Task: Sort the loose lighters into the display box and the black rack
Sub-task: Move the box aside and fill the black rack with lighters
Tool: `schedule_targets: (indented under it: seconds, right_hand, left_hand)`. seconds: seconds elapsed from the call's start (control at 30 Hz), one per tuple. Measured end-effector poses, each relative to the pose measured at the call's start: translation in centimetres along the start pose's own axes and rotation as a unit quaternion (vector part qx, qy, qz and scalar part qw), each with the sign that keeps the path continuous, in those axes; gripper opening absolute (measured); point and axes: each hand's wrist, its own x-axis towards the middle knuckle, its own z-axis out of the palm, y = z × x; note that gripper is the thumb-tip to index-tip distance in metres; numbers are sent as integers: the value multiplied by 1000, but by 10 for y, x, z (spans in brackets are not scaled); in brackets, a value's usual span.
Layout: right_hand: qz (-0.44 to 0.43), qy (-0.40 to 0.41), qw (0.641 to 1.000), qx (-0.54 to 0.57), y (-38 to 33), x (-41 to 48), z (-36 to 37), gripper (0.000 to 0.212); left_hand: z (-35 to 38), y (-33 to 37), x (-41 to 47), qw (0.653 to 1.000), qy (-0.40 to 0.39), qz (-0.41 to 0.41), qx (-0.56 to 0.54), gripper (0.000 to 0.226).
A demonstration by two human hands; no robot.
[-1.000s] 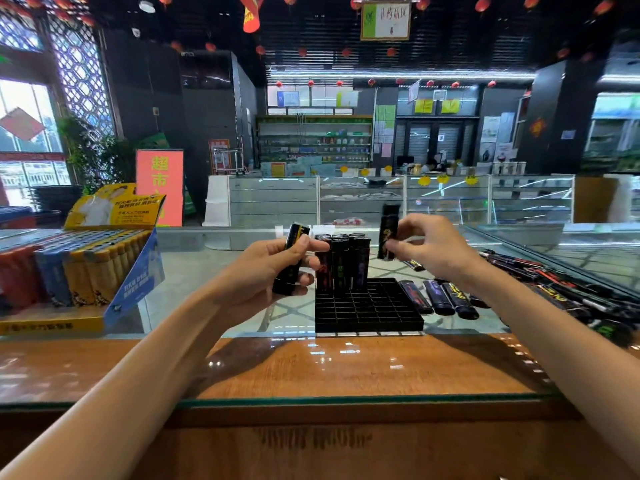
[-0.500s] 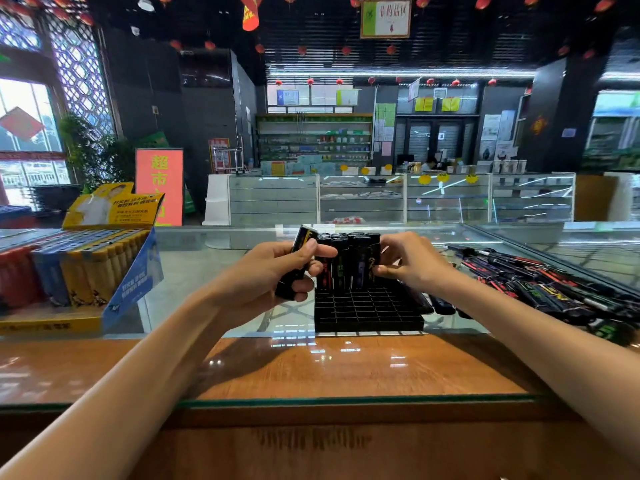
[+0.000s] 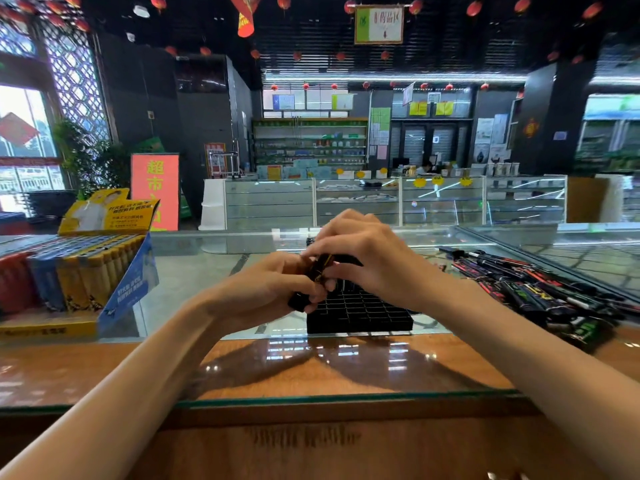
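Beyond the fingers (image 3: 349, 230): a row of white-framed glass display cases (image 3: 356, 202). Behind and above these cases: a stocked shelving unit (image 3: 308, 143), dark wall panels (image 3: 201, 126) and a horizontal light strip (image 3: 391, 77). Directly above the fingers: a dark slatted ceiling (image 3: 311, 39) carrying red lanterns (image 3: 474, 8) and a framed hanging sign (image 3: 379, 24). Far left of the fingers: a lattice window (image 3: 72, 74) admitting daylight, a leafy plant (image 3: 86, 157), and an orange-red sign (image 3: 154, 188) with yellow characters. Below and nearer than the fingers: a glass countertop (image 3: 104, 368) over a wooden band, reflecting overhead lights.
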Motion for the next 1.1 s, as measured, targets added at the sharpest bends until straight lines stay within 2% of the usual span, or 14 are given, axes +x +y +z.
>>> schedule_targets:
  seconds: [0.13, 0.2, 0.23, 0.27, 0.33, 0.4, 0.5, 0.6, 0.7, 0.83, 0.97, 1.1]
  right_hand:
    - [-16, 14, 998, -58, 10, -6, -5, 13]
    - [40, 44, 997, -41, 23, -14, -10, 12]
    - [82, 66, 994, -22, 31, -19, -11, 13]
    - [128, 86, 988, 4, 38, -24, -13, 13]
    - [208, 98, 970, 75, 48, -31, -12, 15]
    - [266, 81, 953, 118, 57, -33, -7, 17]
    - [315, 45, 938, 140, 64, -31, -1, 22]
    - [318, 10, 931, 180, 64, -29, 3, 10]
    - [319, 8, 932, 174, 67, -28, 8, 24]
    - [302, 9, 945, 126, 69, -26, 17, 20]
    - [281, -17, 955, 94, 68, -22, 24, 32]
    - [267, -25, 961, 62, 69, -21, 26, 32]
  left_hand:
    - [-4, 3, -6, 999, 33, 9, 25, 32]
    - [-8, 2, -13, 992, 102, 21, 74, 36]
    - [-11, -1, -17, 978, 148, 36, 141, 34]
    - [-15, -6, -22, 954, 192, 54, 226, 30]
    - [-20, -18, -31, 883, 240, 90, 394, 24]
    - [-20, -26, -38, 827, 218, 95, 509, 24]
    - [-15, -32, -36, 795, 147, 66, 585, 45]
    - [-14, -35, -31, 783, 119, 39, 609, 40]
    - [-15, -36, -32, 785, 119, 22, 607, 40]
    - [-15, -37, -31, 782, 116, 23, 612, 38]
    - [-14, -36, -31, 784, 115, 24, 609, 37]
    - [-13, -35, -30, 784, 113, 18, 610, 36]
